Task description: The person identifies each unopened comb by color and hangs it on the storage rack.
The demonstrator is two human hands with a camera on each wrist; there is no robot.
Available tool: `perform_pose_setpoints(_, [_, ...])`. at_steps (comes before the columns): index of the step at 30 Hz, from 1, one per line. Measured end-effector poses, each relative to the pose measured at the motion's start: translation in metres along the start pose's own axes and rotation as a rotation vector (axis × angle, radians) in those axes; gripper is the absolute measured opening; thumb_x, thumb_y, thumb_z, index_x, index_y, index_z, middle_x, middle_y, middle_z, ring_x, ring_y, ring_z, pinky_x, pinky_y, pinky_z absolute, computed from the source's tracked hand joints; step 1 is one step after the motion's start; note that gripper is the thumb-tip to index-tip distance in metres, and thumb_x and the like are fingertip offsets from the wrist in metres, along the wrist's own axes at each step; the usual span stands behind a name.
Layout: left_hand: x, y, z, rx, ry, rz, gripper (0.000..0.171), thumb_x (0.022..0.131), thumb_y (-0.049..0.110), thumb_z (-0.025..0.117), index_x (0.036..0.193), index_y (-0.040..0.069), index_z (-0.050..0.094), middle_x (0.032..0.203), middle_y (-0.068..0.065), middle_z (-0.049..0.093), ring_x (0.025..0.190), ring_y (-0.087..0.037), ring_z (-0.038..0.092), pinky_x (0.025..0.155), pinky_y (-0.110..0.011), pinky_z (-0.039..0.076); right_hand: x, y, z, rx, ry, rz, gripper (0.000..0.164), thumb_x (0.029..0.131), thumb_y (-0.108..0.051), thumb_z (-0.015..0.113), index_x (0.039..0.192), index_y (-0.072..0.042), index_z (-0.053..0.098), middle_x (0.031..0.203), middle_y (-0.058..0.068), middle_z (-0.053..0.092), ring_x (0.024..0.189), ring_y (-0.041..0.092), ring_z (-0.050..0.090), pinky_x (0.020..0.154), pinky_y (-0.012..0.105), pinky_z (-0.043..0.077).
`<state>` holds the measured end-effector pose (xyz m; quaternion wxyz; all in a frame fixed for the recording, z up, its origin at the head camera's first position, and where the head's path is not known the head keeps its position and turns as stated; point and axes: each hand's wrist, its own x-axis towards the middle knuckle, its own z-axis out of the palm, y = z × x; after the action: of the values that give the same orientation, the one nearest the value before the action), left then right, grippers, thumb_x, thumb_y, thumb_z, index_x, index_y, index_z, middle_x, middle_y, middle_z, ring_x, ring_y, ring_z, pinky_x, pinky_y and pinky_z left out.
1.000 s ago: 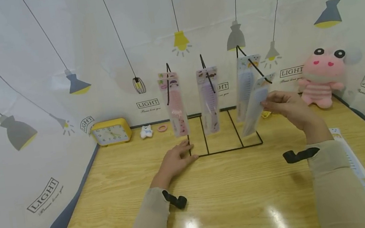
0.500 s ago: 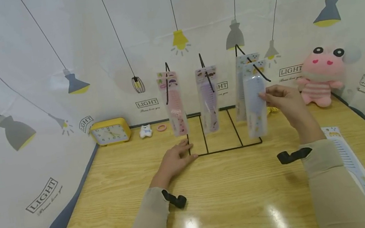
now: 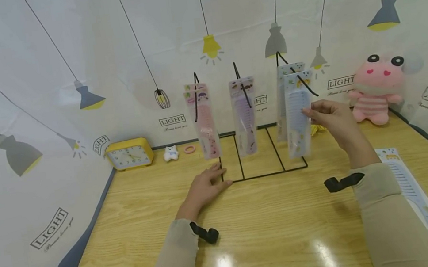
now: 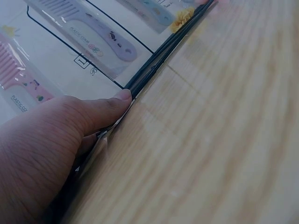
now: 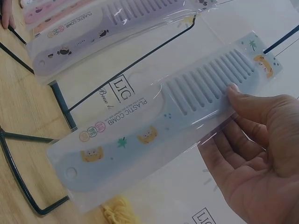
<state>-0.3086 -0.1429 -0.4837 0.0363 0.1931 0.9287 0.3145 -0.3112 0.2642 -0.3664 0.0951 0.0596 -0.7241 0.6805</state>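
Note:
My right hand pinches a clear-packed light blue comb by its edge, thumb in front and fingers behind. The comb hangs upright, its top card on the right-hand hook of a black wire rack. Behind it on that hook hangs another blue comb pack, partly covered. My left hand holds the rack's front left corner, thumb along the front bar. Purple comb packs hang on the middle hook and pink ones on the left hook.
Another blue comb pack lies on the table at the right, beside my forearm. A yellow clock, a small white bear figure and a pink ring stand back left. A pink plush toy sits back right.
The comb pack in my right hand has moved from a tilt at the hook's tip to hanging upright farther back along it. My left hand stays on the rack.

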Motion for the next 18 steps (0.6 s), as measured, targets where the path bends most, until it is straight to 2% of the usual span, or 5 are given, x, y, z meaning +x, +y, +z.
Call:
perform_pose_setpoints(13, [-0.0001,-0.0003,-0.0007,-0.007,0.005,0.007,0.061,0.093,0.056,0.065,0.146,0.026,0.056,0.160,0.006,0.036,0.148,-0.020,0.030,0.121,-0.048,0.024,0.0008,0.0004,-0.0016,0.022,-0.006,-0.010,0.023,0.093,-0.026,0.074,0.105,-0.007,0.072,0.092,-0.007,0.071,0.089,0.010,0.065,0.080,0.019,0.055])
perform_pose_setpoints(18, [-0.0001,0.0012,-0.0007,-0.005,0.000,0.002,0.061,0.093,0.056,0.065,0.146,0.026,0.056,0.160,0.007,0.035,0.148,-0.020,0.030,0.121,-0.048,0.024,-0.0012,0.0013,-0.0048,0.087,-0.040,-0.026,0.021,0.094,-0.019,0.073,0.107,-0.003,0.070,0.093,-0.005,0.071,0.090,0.010,0.066,0.080,0.018,0.056])
